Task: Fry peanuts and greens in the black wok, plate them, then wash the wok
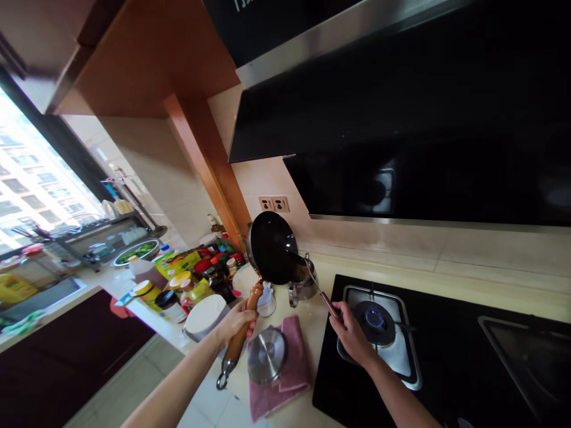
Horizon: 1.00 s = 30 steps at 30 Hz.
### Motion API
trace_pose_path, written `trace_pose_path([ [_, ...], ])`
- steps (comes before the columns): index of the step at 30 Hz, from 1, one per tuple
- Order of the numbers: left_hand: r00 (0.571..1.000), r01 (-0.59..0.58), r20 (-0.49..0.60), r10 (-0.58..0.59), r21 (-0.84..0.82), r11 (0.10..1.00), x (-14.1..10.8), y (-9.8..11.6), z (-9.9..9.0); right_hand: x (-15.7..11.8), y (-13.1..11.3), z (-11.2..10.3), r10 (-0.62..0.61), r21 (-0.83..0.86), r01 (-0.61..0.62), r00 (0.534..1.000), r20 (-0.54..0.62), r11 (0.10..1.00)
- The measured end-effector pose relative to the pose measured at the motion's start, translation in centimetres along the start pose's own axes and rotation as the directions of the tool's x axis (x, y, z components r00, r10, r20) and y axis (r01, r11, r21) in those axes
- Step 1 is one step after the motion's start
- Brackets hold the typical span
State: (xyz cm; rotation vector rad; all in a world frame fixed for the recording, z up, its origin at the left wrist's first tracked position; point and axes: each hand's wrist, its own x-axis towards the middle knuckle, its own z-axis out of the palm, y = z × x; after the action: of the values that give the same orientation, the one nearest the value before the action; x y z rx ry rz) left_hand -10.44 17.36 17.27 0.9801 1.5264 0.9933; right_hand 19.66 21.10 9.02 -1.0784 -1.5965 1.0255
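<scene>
My left hand (238, 324) is wrapped round the wooden handle of a black wok (271, 245), which is tilted steeply over the counter beside the stove. In my right hand (350, 330) is the brown handle of a utensil (329, 304); its far end reaches to the wok's right edge. Below that edge stands a metal pot (306, 282), partly hidden by the wok and the utensil. A blue flame burns on the left burner (375, 318), just beyond my right hand, with no pan on it.
A round metal lid (267, 355) lies on a pink cloth (294, 368). A white pot (206, 315), several jars and bottles (172, 305) crowd the left counter. The black range hood (401, 119) hangs above the stove. Greens fill a bowl (116, 260) near the window.
</scene>
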Motion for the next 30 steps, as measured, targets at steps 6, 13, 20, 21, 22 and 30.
trace_pose_path([
  [6,0.998,-0.051,-0.025,0.053,0.097,0.994,0.5,-0.9,0.6,0.0,0.7,0.0,-0.015,-0.049,0.016,1.0,0.022,0.999],
  [13,0.986,-0.143,-0.053,0.16,0.244,0.959,0.7,-3.1,3.0,-0.2,0.9,0.1,-0.048,-0.062,0.048,0.999,0.012,0.997],
  [20,0.956,-0.162,-0.163,0.245,0.404,0.9,1.1,-5.9,5.4,-0.8,2.0,0.4,-0.12,-0.096,0.116,0.992,-0.036,0.989],
  [21,0.953,-0.155,-0.175,0.248,0.42,0.894,1.2,-6.2,5.6,-0.9,2.2,0.4,-0.135,-0.101,0.13,0.99,-0.049,0.986],
  [22,0.951,-0.15,-0.183,0.251,0.437,0.887,1.2,-6.6,5.7,-0.9,2.3,0.5,-0.148,-0.106,0.141,0.987,-0.063,0.984],
  [30,0.933,-0.115,-0.228,0.279,0.547,0.829,1.3,-8.5,6.3,-1.2,2.3,0.7,-0.132,-0.135,0.123,0.989,-0.061,0.983],
])
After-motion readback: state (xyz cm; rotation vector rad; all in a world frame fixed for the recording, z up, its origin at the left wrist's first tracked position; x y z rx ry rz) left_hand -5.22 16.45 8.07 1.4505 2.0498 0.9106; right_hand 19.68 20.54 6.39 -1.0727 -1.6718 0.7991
